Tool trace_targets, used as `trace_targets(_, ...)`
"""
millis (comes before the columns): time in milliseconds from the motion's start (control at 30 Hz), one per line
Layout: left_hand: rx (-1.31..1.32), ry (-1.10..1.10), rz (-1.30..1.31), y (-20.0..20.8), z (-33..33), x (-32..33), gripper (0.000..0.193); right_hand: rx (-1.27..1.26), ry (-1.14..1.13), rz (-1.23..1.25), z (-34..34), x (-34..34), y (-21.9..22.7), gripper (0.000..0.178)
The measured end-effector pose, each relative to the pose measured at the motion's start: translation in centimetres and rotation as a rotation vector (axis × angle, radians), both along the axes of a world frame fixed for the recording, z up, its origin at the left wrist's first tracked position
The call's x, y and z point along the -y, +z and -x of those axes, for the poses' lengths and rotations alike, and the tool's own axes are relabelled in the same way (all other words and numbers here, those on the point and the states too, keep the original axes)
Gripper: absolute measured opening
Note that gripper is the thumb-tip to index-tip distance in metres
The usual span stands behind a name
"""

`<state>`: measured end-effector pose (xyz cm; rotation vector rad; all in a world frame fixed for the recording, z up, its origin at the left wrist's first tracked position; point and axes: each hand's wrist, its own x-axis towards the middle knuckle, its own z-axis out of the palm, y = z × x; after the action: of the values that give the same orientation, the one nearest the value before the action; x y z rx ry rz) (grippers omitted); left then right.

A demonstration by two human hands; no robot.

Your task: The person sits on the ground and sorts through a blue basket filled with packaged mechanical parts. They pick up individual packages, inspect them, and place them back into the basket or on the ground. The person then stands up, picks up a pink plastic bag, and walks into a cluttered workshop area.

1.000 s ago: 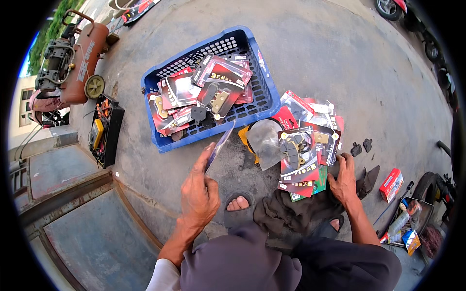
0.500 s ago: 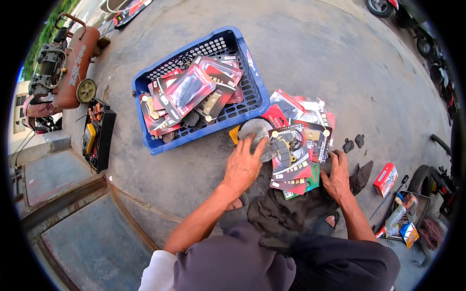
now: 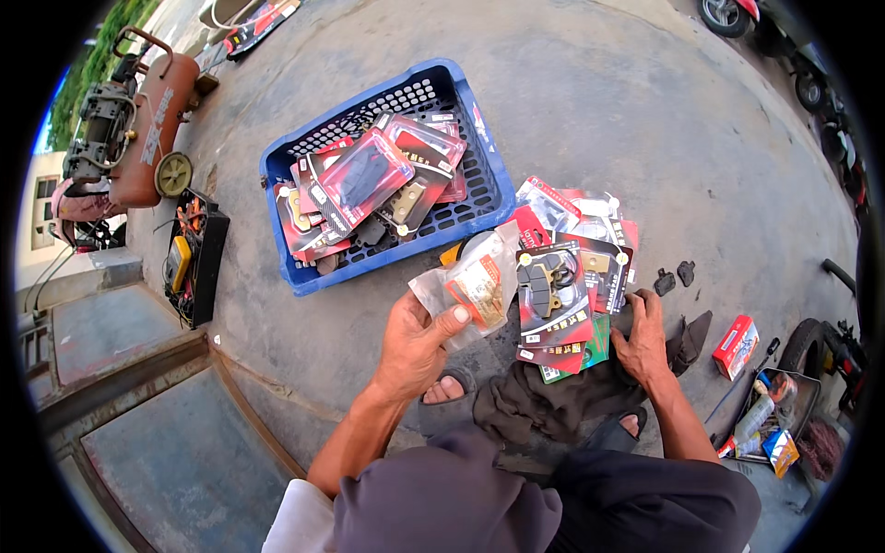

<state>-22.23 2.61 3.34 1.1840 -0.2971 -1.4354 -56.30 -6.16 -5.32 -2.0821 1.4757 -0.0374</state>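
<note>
My left hand [image 3: 415,346] pinches a clear plastic bag [image 3: 478,288] with an orange label and a gold-coloured part showing inside; I hold it tilted above the ground. Just right of it lies a pile of blister-packed brake pads [image 3: 553,293] on red and black cards, with a green card [image 3: 599,343] under the near end. At the pile's right edge, my right hand [image 3: 645,339] is low, thumb and fingers apart, with no object visible in it. A blue plastic crate [image 3: 406,243] behind holds several more brake pad packs [image 3: 361,177].
Two loose dark brake pads [image 3: 675,276] lie on the concrete beyond my right hand. Dark cloth [image 3: 530,396] lies between my feet. Further right are a red and white box [image 3: 735,347] and a tray of tools [image 3: 802,405]. An air compressor [image 3: 152,129] and black toolbox [image 3: 196,263] stand left.
My left hand has lifted from beside the pile and moved left and nearer, now holding up the clear bag. My right hand has stayed at the pile's edge.
</note>
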Motion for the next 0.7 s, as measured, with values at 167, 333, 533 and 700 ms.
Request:
trace_targets(167, -0.007, -0.040, 0.077, 0.4, 0.8, 1.2, 0.049, -0.007, 0.034, -0.025, 0.6, 0.8, 2.2, 0.058)
trace_targets(333, 0.383, -0.079, 0.349, 0.7, 3.2, 2.7, 0.043, 0.548, -0.206, -0.314, -2.8, 3.1, 8.9, 0.054)
trace_targets(533, 1.232, -0.378, 0.890, 2.1, 4.6, 5.7, 0.042, 1.139, -0.320, -0.928, -7.1, 2.2, 11.8, 0.054)
trace_targets(700, 0.963, -0.347, 0.656, 3.8, 5.1, 5.4, 0.052, 1.300, -0.419, -0.883, -5.6, 2.1, 11.7, 0.046)
